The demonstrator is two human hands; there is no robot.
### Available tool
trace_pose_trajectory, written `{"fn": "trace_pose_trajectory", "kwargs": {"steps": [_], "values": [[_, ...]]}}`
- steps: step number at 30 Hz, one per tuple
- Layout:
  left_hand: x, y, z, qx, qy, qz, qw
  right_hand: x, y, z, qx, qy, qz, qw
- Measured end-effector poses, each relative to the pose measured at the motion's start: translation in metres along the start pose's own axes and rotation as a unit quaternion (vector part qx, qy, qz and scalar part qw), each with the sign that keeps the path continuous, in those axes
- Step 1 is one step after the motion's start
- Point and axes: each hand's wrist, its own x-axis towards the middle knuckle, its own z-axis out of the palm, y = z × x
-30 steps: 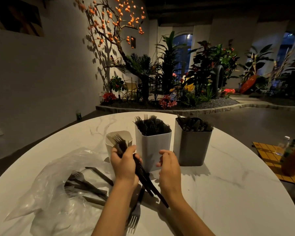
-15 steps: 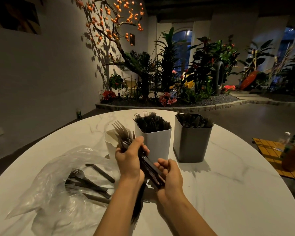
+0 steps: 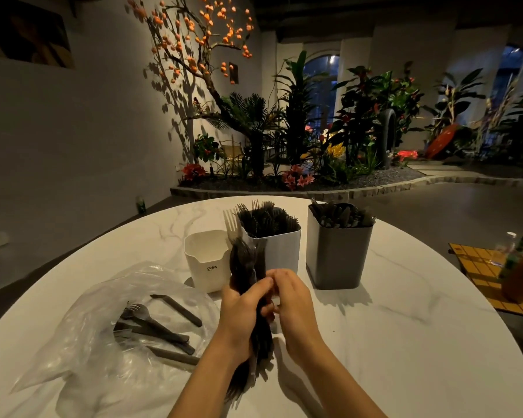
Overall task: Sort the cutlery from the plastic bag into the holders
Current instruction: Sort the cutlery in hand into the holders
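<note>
On the tabletop (image 3: 390, 327) I see three holders in a row: a grey one (image 3: 337, 257), a white one (image 3: 280, 251) packed with forks, and a short cup (image 3: 206, 260). The bag (image 3: 103, 321), to the left, has a few pieces left in it. My left hand (image 3: 242, 309) grips a bundle (image 3: 248, 267) upright before the white holder; my right hand (image 3: 290, 300) pinches at its handles. I'd square the handles, then lower the forks in, tines up.

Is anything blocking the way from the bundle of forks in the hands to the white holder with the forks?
Nothing visible does. The left hand grips the bundle, the right hand touches it, and its tines already stand beside the white holder, whose top is open, though packed with forks.
</note>
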Motion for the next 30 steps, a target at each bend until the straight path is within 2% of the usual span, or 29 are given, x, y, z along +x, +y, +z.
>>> {"fn": "trace_pose_trajectory", "kwargs": {"steps": [3,5,12,17,21,30], "values": [[-0.005,0.0,-0.003,-0.008,-0.064,-0.023,0.998,0.002,-0.005,-0.006,-0.004,-0.056,-0.044,0.997],[-0.008,0.002,-0.004,-0.012,-0.09,-0.036,0.995,0.002,-0.008,-0.008,-0.008,-0.065,-0.06,0.996],[-0.014,0.005,-0.014,-0.038,-0.146,-0.073,0.986,0.009,-0.009,-0.024,0.049,-0.097,-0.035,0.993],[-0.015,0.005,-0.016,-0.021,-0.128,-0.07,0.989,0.009,-0.012,-0.032,0.03,-0.132,-0.007,0.991],[-0.015,0.003,-0.017,-0.004,-0.107,-0.074,0.991,0.011,-0.015,-0.035,-0.004,-0.113,-0.033,0.993],[-0.014,0.007,-0.015,-0.014,-0.116,-0.094,0.989,0.022,-0.024,-0.036,-0.078,-0.084,-0.08,0.99]]}}
